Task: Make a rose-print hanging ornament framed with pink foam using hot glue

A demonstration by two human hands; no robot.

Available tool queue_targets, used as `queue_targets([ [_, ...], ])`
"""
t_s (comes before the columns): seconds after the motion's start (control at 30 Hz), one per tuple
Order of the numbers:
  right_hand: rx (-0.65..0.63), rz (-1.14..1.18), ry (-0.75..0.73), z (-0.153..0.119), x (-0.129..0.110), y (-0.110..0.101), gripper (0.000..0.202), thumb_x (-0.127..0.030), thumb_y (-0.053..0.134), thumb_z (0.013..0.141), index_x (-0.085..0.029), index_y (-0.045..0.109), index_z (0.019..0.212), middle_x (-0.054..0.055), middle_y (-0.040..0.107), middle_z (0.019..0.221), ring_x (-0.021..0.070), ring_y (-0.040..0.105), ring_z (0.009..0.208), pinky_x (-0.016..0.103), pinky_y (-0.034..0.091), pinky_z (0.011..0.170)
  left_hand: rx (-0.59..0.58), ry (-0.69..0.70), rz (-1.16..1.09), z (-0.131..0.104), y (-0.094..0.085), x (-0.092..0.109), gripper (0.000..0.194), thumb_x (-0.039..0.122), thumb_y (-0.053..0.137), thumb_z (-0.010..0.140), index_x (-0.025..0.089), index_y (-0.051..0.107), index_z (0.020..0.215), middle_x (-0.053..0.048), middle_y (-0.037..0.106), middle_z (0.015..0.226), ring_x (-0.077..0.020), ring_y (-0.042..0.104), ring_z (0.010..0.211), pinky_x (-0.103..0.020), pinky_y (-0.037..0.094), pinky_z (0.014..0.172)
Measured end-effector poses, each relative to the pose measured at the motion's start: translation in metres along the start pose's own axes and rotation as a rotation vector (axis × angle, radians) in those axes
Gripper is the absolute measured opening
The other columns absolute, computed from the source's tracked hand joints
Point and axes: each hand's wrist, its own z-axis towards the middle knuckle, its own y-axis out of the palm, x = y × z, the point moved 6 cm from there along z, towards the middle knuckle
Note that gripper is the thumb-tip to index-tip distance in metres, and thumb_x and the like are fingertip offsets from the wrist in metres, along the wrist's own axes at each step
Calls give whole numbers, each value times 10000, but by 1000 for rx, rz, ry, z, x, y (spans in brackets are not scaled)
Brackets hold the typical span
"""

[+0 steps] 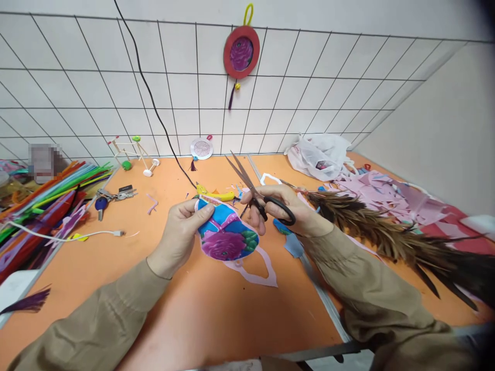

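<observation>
Sleeves (104, 314) of khaki cloth reach in from the bottom edge over an orange counter (232, 330). Near at the left lies a dark purple tassel (33, 301). Left grip (187, 224) pinches the upper left edge of a blue piece with a magenta flower (226, 245), thumb on the printed face, holding it up above the counter. Under and beyond its lower right edge shows a pink paper cutout (266, 278), lying flat. Right grip (273, 208) is closed around the black handles of scissors (243, 172); the blades stand parted, pointing away from the body and clear of the flowered piece. Just below the right grip lie blue scraps (294, 246).

Off to the right, long brown feathers (371, 229) stretch across the counter, with pink scraps (371, 190) behind them. Colored pipe cleaners (58, 193) heap at the left, keys (101, 203) beside them. Past the hands rests a yellow glue gun (220, 196). Farther back are a small stick frame (133, 153), a round white ornament (201, 148) and a white plastic bag (320, 152). On the gridded wall (178, 56) hangs a red-rimmed ornament (251, 72).
</observation>
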Motion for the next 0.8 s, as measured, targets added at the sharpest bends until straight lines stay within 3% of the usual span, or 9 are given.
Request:
queue_targets([
  [0.23, -96, 49, 7, 5, 17, -1, 562, -620, 717, 770, -186, 695, 1126, 43, 715, 729, 170, 664, 528, 310, 532, 554, -65, -30, 49, 15, -4, 3, 288, 415, 871, 659, 145, 777, 688, -46, 704, 646, -154, 621, 581, -251, 487, 572],
  [0.5, -151, 92, 39, 9, 28, 1, 610, -600, 725, 790, -156, 667, 1205, 38, 708, 756, 161, 677, 562, 311, 548, 597, -146, -32, 101, 20, -8, 11, 227, 334, 897, 632, 177, 804, 767, -118, 774, 1046, -242, 725, 810, -304, 557, 702],
  [0.63, -142, 95, 37, 9, 29, 5, 608, -607, 728, 784, -169, 656, 1199, 39, 719, 772, 187, 707, 622, 328, 554, 629, -152, -40, 103, 20, -8, 11, 229, 334, 893, 641, 171, 801, 773, -111, 780, 987, -218, 713, 751, -298, 559, 688],
  [0.8, -162, 116, 20, 8, 26, 8, 559, -580, 729, 795, -173, 651, 1169, 38, 723, 783, 184, 704, 606, 326, 553, 618, -252, -70, 79, 15, -1, 10, 251, 414, 815, 749, 169, 797, 805, -74, 757, 790, -175, 675, 673, -272, 543, 666],
])
